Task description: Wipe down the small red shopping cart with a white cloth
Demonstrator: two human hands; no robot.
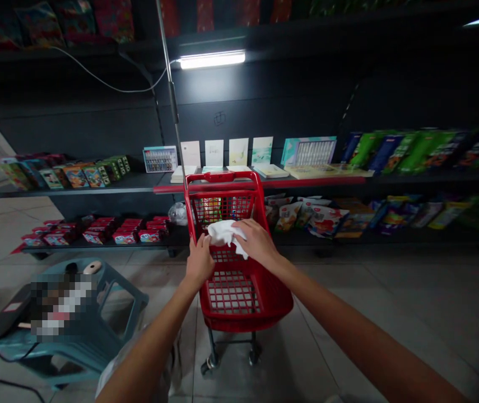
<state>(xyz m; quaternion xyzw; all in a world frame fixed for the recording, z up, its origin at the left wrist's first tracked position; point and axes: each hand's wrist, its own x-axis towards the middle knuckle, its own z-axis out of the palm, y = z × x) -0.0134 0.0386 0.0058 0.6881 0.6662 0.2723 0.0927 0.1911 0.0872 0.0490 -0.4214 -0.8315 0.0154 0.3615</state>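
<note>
A small red shopping cart (273,296) with a grid basket stands in front of me on the tiled floor. My right hand (256,240) is closed on a crumpled white cloth (222,230), above the cart's basket. The cloth hangs down a little from my fingers; whether it is fabric or paper is hard to tell. On the cart's left rim, my left hand (200,260) is wrapped around the edge, its thumb close to the cloth. Its fingertips are partly hidden. The cart's red handle (222,177) faces the shelf.
Behind the cart runs a dark shelf (130,182) with boxes, booklets and snack bags (325,218). A thin metal pole (172,101) rises beside the cart's handle. At left, a blue-grey plastic stool (117,285) carries a laptop (6,313) and a blurred patch; cables trail below.
</note>
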